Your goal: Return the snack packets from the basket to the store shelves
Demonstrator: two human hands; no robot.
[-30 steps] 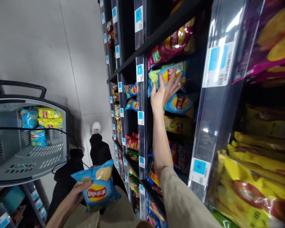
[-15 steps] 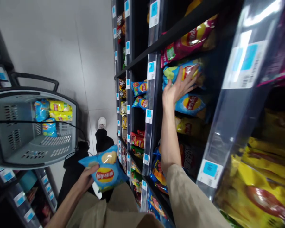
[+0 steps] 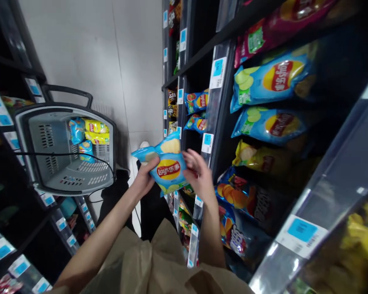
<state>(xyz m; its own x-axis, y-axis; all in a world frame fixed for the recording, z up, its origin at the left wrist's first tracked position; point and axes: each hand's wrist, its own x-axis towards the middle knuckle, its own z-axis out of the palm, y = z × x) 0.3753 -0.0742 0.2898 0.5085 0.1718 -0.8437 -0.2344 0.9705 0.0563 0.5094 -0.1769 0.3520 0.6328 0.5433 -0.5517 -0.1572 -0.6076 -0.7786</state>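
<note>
A blue bag of potato chips (image 3: 168,168) with a red and yellow label is in front of my body, its label upside down to me. My left hand (image 3: 147,173) grips its left side, thumb on top. At the bag's right edge is my right hand (image 3: 200,173), fingers bent around that edge and slightly blurred. On the shelf to the right lie two more blue chip bags, an upper bag (image 3: 274,79) and a lower bag (image 3: 270,124). Below them is a yellow-green chip bag (image 3: 254,157).
A grey shopping basket (image 3: 64,188) with a black handle (image 3: 69,89) stands on the floor at left, holding blue and yellow bags. A black cord (image 3: 61,154) crosses in front of it. Shelves with price tags (image 3: 217,73) line both sides of the aisle.
My right hand has left the blue bags on the shelf and come over to the chip bag in my left hand. That bag has moved up and right in view.
</note>
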